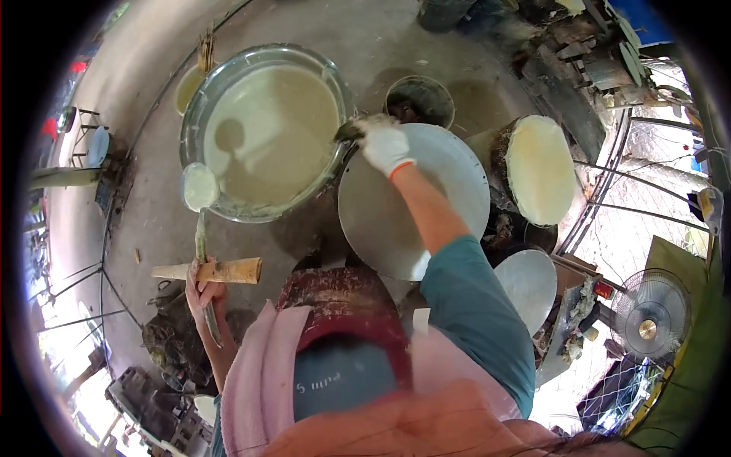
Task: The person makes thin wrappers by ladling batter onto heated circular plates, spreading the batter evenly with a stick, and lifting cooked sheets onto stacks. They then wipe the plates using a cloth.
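My left hand (204, 285), bare, is closed round the handle of a ladle (201, 186) and a tapered bamboo piece (232, 271). The ladle's bowl, with pale liquid in it, is at the lower left rim of a wide metal basin (266, 212) of pale batter. My right hand (382, 145), in a white glove with an orange cuff, is closed on a dark, ragged wad (349, 132) at the basin's right rim. Below that hand lies a large round metal plate (373, 206), partly hidden by my right forearm.
A bucket (438, 99) stands beyond the plate. To the right are a round drum topped with a pale sheet (541, 171), another round lid (527, 288) and a fan (648, 324). A yellowish bowl (185, 93) sits behind the basin. Dark clutter lies at lower left.
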Tool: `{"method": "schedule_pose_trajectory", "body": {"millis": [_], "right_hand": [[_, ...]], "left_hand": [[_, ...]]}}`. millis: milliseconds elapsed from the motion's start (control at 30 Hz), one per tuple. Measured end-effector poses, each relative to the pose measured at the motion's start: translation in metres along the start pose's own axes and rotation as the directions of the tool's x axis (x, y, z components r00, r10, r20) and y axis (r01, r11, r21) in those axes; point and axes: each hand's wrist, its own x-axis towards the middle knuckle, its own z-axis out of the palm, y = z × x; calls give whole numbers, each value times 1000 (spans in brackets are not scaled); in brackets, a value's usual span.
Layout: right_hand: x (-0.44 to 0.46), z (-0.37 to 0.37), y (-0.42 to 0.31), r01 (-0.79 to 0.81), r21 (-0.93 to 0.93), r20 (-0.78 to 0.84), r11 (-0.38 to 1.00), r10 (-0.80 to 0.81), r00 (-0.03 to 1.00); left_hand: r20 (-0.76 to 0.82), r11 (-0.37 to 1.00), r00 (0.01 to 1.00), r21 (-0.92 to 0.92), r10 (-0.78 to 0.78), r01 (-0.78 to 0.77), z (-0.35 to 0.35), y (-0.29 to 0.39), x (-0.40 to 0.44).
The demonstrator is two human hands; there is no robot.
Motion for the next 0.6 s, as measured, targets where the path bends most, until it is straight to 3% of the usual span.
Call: {"method": "schedule_pose_trajectory", "body": {"millis": [133,167,267,300,333,400,467,533,600], "right_hand": [[-41,-38,113,-392,130,-73,911,403,912],[-66,-55,131,-568,183,32,803,572,820],[-176,-56,154,-755,202,-45,624,776,629],[-210,-57,139,-824,187,-76,534,845,530],[-245,-58,117,-886,168,-108,432,901,419],[-294,-62,55,-932,71,-131,357,929,346],[-322,-57,-13,-963,61,-129,264,959,254],[-346,-27,-74,-965,40,-285,260,928,239],[-345,-8,-139,-983,62,-213,172,964,156]], "left_hand": [[-5,1000,1000,4,-1,1,-20,14,1],[5,1000,1000,-7,-31,31,-31,19,4],[-62,990,997,138,43,-34,-50,36,19],[-368,958,903,252,223,-134,-8,22,23],[-245,973,964,228,100,-43,-13,34,27],[37,971,987,187,-155,146,-24,54,39],[10,956,983,236,-182,174,-24,64,46],[60,931,965,284,-257,230,-28,74,55],[42,928,967,296,-250,227,-27,76,59]]}}
